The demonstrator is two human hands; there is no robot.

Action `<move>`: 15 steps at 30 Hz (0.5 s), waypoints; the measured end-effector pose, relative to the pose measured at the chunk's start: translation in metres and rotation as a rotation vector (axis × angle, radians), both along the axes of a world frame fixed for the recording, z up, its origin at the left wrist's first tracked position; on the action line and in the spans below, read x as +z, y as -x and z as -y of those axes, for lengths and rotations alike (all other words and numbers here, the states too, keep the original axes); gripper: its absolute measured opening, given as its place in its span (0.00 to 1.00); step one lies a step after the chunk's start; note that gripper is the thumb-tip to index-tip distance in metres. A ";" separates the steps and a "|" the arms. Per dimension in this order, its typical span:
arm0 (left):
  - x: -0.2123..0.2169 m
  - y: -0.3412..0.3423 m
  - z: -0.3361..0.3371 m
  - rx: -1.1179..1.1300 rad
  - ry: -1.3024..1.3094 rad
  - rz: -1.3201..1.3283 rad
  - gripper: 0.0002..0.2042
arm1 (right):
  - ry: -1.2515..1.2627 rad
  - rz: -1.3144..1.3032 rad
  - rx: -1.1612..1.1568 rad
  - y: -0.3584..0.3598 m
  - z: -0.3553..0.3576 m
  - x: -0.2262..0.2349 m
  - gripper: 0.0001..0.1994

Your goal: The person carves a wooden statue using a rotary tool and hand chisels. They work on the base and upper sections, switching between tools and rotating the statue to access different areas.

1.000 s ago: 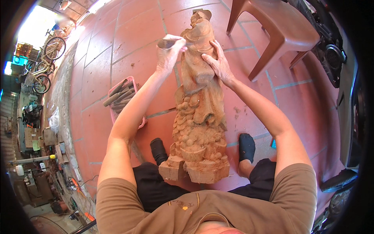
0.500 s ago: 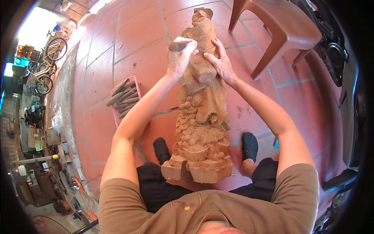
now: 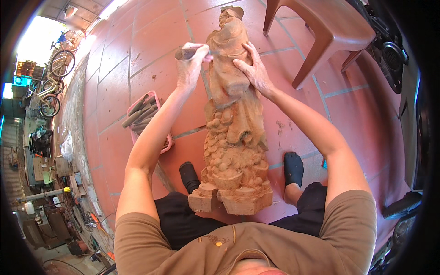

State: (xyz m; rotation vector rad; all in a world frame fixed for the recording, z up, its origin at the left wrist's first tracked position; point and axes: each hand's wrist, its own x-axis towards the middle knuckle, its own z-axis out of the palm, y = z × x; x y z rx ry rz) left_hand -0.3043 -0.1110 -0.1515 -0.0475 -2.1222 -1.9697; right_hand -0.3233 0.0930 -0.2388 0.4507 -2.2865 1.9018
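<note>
Hands first, as I read them from the head camera: my left hand (image 3: 190,64) is raised at about 11 o'clock from the picture's centre, wrist bent, fingers clenched around the wooden handle of a carving chisel (image 3: 195,52). The handle's butt end sticks out past the thumb side toward 9 o'clock, and the thin blade runs toward 3 o'clock, its tip meeting the upper part of the wooden statue (image 3: 233,128). The left forearm rises straight from the lower edge, elbow low, nearly in line with the statue's side.

My right hand (image 3: 254,68) lies at about 12 o'clock, palm flat against the statue's right flank just below its head, fingers spread and released, pressing on the wood rather than gripping it. The right forearm comes in from 5 o'clock, slanting up to the wrist.

The statue stands tilted away from me on the red tiled floor (image 3: 156,41), its blocky base between my knees at 6 o'clock and its head far out at 12 o'clock. Both dark-socked feet sit on either side of the base.

A pink tray (image 3: 161,147) of spare chisels (image 3: 140,112) lies on the floor at 9 o'clock, just beyond my left forearm. A brown plastic stool (image 3: 330,36) stands at 2 o'clock, well apart from the hands.
</note>
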 end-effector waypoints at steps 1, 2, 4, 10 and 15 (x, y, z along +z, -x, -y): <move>0.001 0.006 0.000 0.036 -0.019 -0.053 0.08 | 0.004 -0.013 0.002 0.001 0.000 0.000 0.41; -0.001 0.013 -0.001 0.049 -0.053 -0.065 0.08 | 0.003 -0.006 0.001 0.000 -0.001 0.000 0.41; -0.009 0.021 -0.001 0.084 -0.112 -0.092 0.08 | 0.007 0.008 0.006 0.000 0.002 0.002 0.41; -0.007 0.009 0.002 -0.068 0.040 -0.025 0.10 | -0.019 -0.005 0.002 -0.001 0.000 0.000 0.41; -0.003 0.024 0.010 0.087 -0.068 -0.041 0.11 | -0.020 -0.009 -0.001 -0.001 0.000 0.002 0.42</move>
